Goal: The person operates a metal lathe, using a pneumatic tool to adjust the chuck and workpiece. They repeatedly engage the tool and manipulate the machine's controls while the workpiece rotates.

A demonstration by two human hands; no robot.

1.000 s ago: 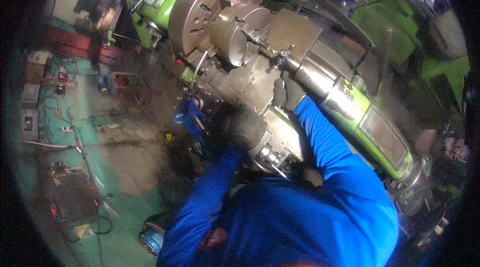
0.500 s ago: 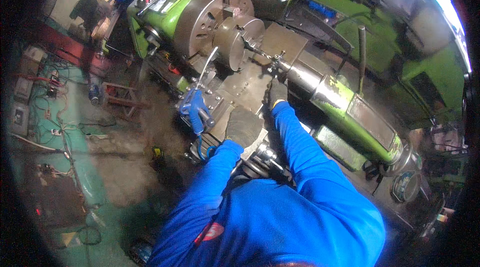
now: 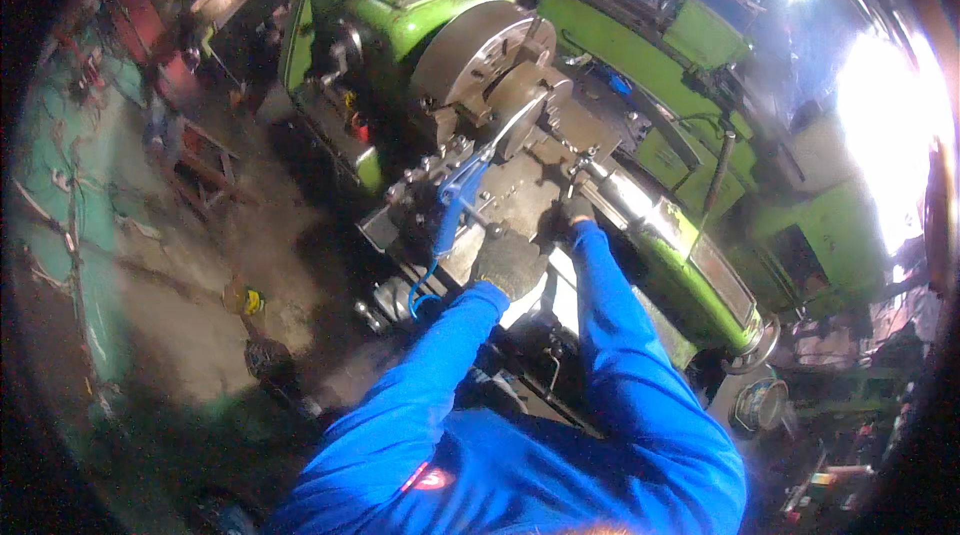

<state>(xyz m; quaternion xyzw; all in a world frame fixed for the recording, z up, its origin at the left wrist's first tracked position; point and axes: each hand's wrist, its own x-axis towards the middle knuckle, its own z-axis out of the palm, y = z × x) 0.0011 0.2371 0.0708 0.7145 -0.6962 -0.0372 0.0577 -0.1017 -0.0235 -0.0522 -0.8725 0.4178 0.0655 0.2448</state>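
Observation:
My left hand, in a dark knit glove, lies over the lathe carriage; its fingers are mostly hidden. Close beside it, a blue air blow gun with a long thin nozzle stands on the carriage. My right hand, also gloved, is closed at the lower end of a short metal rod, just below the tailstock quill. A drill bit juts from the tailstock toward a round steel workpiece, which the large chuck holds.
The green headstock carries loose tools on top. A long upright lever rises behind the tailstock. A blue hose hangs near my left wrist. At the left, a reddish metal frame stands on the floor. A round can sits at the right.
The whole view has turned and shifted, with the lathe lying differently in it. Both hands stay near the carriage and tailstock. The blow gun's nozzle now overlaps the workpiece in view.

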